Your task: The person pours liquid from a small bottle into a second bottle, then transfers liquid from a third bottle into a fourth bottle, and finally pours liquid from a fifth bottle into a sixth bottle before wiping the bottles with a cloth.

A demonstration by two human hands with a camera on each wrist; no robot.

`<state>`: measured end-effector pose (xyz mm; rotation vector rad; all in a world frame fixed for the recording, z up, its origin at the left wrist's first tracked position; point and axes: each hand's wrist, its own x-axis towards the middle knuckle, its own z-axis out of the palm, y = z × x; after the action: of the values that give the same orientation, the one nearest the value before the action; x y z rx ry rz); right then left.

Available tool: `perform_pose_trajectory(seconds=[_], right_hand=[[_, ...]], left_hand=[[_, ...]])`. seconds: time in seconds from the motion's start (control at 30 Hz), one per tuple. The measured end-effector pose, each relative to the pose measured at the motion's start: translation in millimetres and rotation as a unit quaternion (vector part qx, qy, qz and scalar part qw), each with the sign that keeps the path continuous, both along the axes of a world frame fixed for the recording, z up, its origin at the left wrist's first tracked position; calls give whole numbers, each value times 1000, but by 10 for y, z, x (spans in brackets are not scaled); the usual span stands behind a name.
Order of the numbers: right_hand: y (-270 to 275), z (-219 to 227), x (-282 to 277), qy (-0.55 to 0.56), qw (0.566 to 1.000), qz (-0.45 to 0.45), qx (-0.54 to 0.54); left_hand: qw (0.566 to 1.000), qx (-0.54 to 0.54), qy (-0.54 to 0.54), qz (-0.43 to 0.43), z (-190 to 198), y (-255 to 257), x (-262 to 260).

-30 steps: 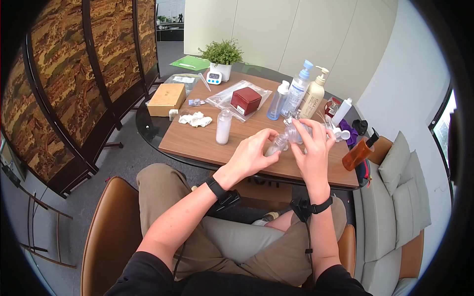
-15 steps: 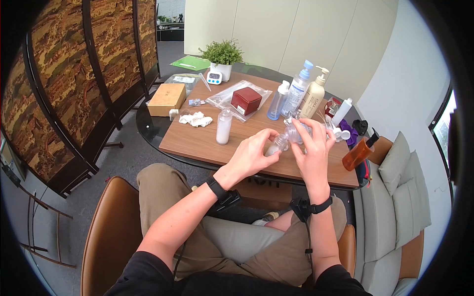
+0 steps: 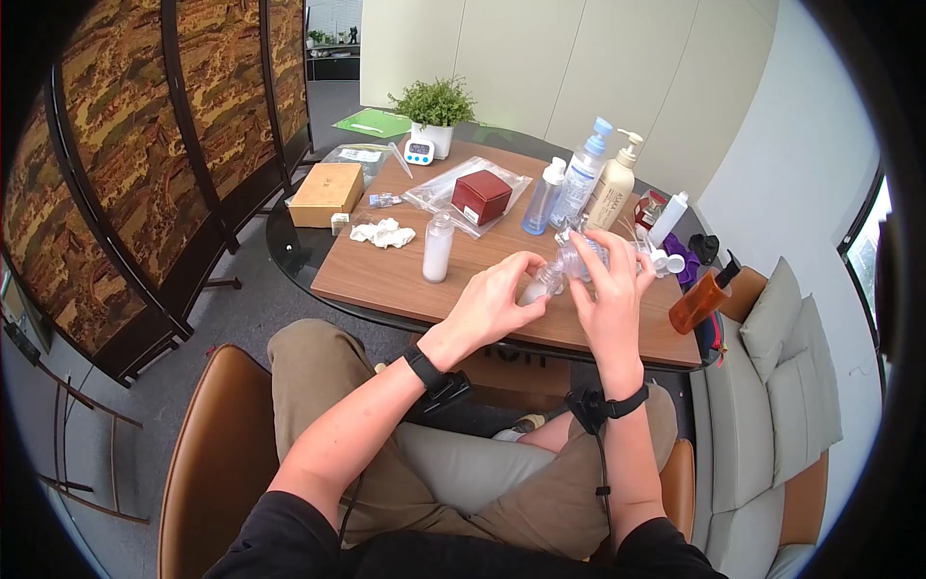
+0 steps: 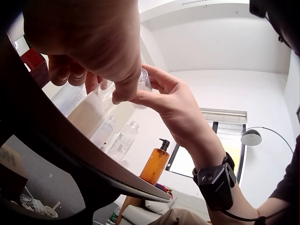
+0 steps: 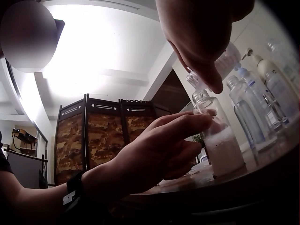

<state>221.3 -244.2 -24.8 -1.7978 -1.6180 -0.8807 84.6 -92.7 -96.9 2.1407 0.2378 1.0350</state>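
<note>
Transfer between two bottles over the near edge of the desk [image 3: 371,280], right of its middle. Left hand [image 3: 492,299]: grip closed around a small clear bottle [image 5: 222,150], mouth uppermost, partly filled with whitish matter. Right hand [image 3: 610,285]: grip closed around a larger clear bottle [image 5: 227,58], tipped well over, neck brought to the mouth of the lower one; contact between rims, and any flow, too small to tell. Step in hand, by judgement: pouring or draining from upper into lower. Next move, by judgement: both necks to be kept aligned and steady, tilt to be adjusted gently against spilling.

Materials: in the lower bottle, smooth transparent walls, cylindrical body, narrow neck, frothy-looking contents. Near the near edge, left of the hands, a similar standing bottle [image 3: 437,249], milky below, clear above. Towards the left edge, crumpled soft tissue [image 3: 383,234] and a flat-sided tan box [image 3: 328,196]. Towards the far edge, a dark red box [image 3: 482,197] on a limp, wrinkled plastic bag [image 3: 439,190]. By the right edge, a translucent amber pump bottle [image 3: 699,299]. Desk surface brown, with wood grain.
</note>
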Motion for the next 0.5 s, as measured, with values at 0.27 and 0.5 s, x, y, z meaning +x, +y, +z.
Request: perform_pose_trajectory(seconds=[0.27,0.5], right_hand=[[7,-6,-9,-6,1000,-3,0],[10,-8,-11,-8,1000,1,4]], left_hand=[[1000,12,-10,-4,-7,-5,9],[1000,18,-13,-5,-15,-2,15]])
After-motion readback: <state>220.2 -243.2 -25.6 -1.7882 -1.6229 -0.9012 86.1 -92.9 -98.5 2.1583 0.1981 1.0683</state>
